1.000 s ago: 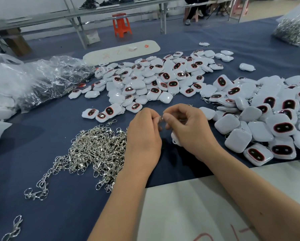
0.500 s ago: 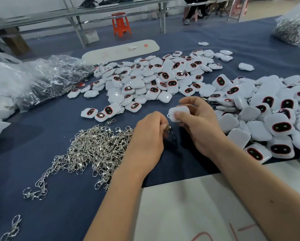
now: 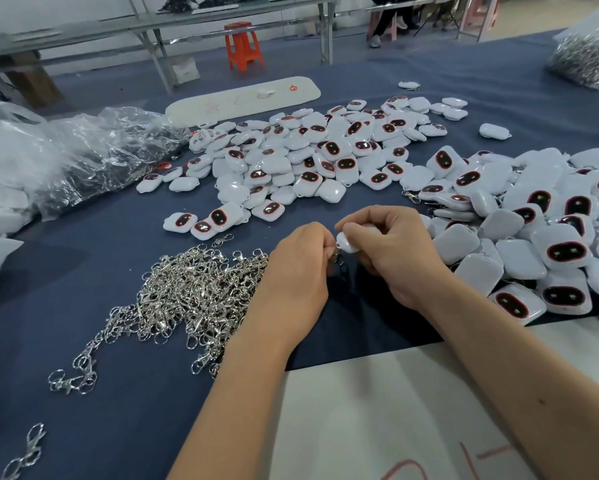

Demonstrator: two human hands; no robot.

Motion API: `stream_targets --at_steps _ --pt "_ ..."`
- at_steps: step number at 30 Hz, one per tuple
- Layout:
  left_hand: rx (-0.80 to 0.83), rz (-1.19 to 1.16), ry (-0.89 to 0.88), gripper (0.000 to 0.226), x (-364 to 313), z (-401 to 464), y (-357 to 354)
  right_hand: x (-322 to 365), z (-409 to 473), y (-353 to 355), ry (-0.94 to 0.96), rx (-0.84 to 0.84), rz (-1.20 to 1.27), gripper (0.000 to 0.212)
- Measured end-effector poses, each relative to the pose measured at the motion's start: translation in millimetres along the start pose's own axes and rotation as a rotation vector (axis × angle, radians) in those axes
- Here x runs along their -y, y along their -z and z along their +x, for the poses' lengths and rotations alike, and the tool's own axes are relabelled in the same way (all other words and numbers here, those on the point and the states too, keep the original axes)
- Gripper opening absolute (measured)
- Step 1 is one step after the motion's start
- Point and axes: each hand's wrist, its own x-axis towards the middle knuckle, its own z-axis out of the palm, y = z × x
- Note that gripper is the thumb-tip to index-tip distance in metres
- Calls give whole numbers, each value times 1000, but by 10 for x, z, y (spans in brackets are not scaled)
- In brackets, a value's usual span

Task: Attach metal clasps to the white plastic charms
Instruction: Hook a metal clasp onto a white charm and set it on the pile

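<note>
- Half a second back your right hand [image 3: 391,251] held the white charm [image 3: 348,242] up and clear; now it has dropped lower and closed against your left hand [image 3: 300,268].
- Your right fingers curl round the charm above the tabletop [image 3: 83,258], between the heap of loose clasps [image 3: 194,292] and the charm pile [image 3: 551,237] on your right.
- Your left fingertips pinch a small metal clasp [image 3: 338,256] right at the charm's lower edge.
- The charm looks light, stiff and glossy, likely slippery: hold it by its flat sides.
- The clasp is tiny and rigid; take it by its body, leaving the ring free.
</note>
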Motion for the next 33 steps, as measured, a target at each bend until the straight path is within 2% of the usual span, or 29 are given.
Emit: stream_targets --at_steps 10,16,20,26,33 --pt "57 104 88 20 -62 7 -24 -12 -29 -10 54 -32 -130 15" --pt "27 143 98 19 -105 13 -32 -14 -42 -19 90 -32 -144 16" --pt "-16 9 95 10 -66 12 -49 -18 -41 -22 59 -50 -59 15" --pt "-172 -306 64 17 -26 16 -68 -11 -26 21 3 -31 111 15" --pt "-129 -430 110 35 -25 -15 -47 -21 -7 65 -20 8 200 15"
